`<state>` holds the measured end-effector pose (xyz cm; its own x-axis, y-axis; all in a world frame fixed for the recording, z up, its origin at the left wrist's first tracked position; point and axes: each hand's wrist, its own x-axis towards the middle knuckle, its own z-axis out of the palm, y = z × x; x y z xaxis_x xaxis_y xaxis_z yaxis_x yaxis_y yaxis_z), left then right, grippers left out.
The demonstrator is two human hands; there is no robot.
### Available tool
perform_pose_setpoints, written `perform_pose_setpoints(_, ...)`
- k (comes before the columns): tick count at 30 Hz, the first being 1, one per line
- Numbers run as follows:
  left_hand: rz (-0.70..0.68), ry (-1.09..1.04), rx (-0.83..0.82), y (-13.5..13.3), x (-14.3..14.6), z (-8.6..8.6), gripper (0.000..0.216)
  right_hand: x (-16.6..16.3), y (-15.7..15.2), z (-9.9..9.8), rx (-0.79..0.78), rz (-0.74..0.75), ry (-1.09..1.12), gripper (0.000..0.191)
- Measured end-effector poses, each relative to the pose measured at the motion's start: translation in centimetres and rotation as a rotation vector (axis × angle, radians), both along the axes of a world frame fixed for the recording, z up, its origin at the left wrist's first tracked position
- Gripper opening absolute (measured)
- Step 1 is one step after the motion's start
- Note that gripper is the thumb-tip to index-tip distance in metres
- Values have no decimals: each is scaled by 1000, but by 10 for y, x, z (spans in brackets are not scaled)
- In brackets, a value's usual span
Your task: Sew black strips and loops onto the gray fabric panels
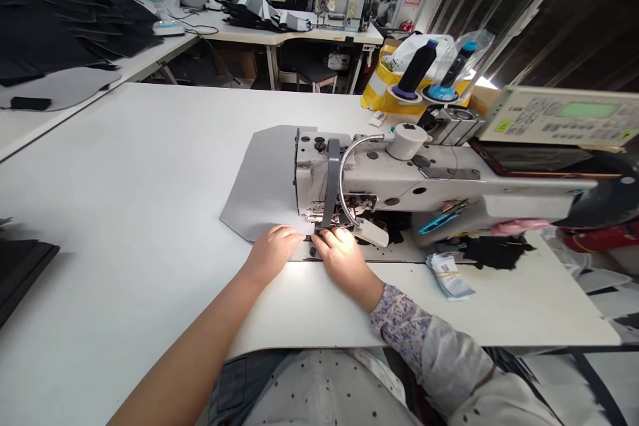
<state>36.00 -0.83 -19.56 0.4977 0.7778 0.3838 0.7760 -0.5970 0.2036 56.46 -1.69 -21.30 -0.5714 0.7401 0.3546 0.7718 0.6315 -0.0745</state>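
Observation:
A flat grey fabric panel (262, 176) lies on the white table, its right side running under the head of a sewing machine (369, 170). My left hand (273, 254) is closed on the panel's near edge, just left of the presser foot. My right hand (345, 265) is beside it, fingers bent and pressed at the same edge by the foot. A short stretch of dark edging shows between the two hands. Both sets of fingertips are close to the needle area, which is partly hidden by the grey upright guard (330, 183) and the fingers.
A bendable lamp (372, 233) hangs right of my right hand. Paper labels (449, 276) and black scraps (494, 251) lie farther right. Thread cones (417, 70) and a control panel (564, 113) stand behind the machine. Dark folded pieces (24, 273) sit at the left edge.

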Motion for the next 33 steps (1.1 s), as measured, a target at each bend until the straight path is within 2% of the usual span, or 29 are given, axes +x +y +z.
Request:
perform_pose_setpoints(6, 29, -7, -9, 6, 1, -1, 22, -4, 1, 6, -61, -78, -46, 40)
perform_pose_setpoints(17, 46, -21, -63, 14, -2, -5, 23, -7, 5, 5, -165, -122, -64, 45)
perform_pose_setpoints(27, 56, -31, -116, 26, -6, -9, 24, -5, 5, -7, -159, -144, -38, 51)
perform_pose_setpoints(33, 71, -32, -145, 28, -5, -6, 22, -5, 7, -8, -150, -144, -51, 52)
